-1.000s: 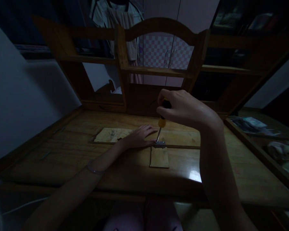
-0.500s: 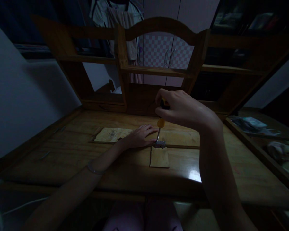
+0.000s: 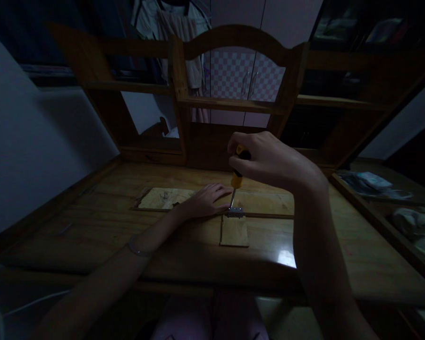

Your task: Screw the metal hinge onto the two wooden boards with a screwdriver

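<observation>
My right hand [image 3: 260,153] is closed around the handle of a yellow and black screwdriver [image 3: 237,180]. The screwdriver stands nearly upright, its tip at the left side of a small metal hinge [image 3: 235,212]. The hinge lies across the edge of a long wooden board [image 3: 265,203] and a small square wooden piece [image 3: 234,232] in front of it. My left hand [image 3: 209,199] lies flat on the long board, fingers stretched out, thumb beside the hinge. Whether a screw sits under the tip is too small to tell.
The boards rest on a wooden desk [image 3: 102,217] with a shelf frame [image 3: 230,106] rising at its back. On the right, a lower shelf holds plastic-looking packets [image 3: 375,181] and other items. A white wall [image 3: 49,137] borders the left side.
The screwdriver handle has turned a little within my right hand, showing more yellow at the top. My left hand, the hinge and the boards look unmoved.
</observation>
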`<state>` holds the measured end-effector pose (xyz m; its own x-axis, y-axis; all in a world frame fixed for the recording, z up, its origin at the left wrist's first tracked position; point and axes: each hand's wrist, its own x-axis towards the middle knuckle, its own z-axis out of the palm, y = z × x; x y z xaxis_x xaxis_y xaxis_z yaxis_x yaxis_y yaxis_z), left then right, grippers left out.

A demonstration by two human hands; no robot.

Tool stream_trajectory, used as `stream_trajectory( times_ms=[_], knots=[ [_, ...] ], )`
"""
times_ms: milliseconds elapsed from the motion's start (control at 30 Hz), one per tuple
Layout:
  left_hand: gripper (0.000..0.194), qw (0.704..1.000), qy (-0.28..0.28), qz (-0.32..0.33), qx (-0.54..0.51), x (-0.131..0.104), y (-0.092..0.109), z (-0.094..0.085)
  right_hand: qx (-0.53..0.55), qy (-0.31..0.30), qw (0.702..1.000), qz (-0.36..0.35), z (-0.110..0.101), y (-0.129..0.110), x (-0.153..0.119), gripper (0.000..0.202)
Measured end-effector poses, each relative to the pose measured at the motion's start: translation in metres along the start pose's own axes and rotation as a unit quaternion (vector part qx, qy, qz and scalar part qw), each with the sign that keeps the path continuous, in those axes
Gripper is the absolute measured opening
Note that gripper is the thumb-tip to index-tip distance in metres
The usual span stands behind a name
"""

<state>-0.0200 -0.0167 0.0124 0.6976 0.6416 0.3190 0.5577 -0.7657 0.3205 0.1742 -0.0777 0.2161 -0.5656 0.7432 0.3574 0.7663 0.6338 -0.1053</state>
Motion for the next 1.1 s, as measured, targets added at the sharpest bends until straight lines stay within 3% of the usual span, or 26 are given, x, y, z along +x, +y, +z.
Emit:
stream_trajectory(
  times_ms=[700, 1100],
  knots=[
    [0.054, 0.999, 0.014, -0.033, 0.014, 0.0035, 0.0024, 0.0024, -0.014, 0.017, 1.0, -0.009, 0.0056, 0.0, 0.0002, 0.016],
    [0.054, 0.998, 0.032, -0.057, 0.022, 0.0021, 0.005, 0.0065, -0.058, 0.011, 0.998, 0.032, 0.0033, -0.0047, 0.0002, 0.033]
  ],
)
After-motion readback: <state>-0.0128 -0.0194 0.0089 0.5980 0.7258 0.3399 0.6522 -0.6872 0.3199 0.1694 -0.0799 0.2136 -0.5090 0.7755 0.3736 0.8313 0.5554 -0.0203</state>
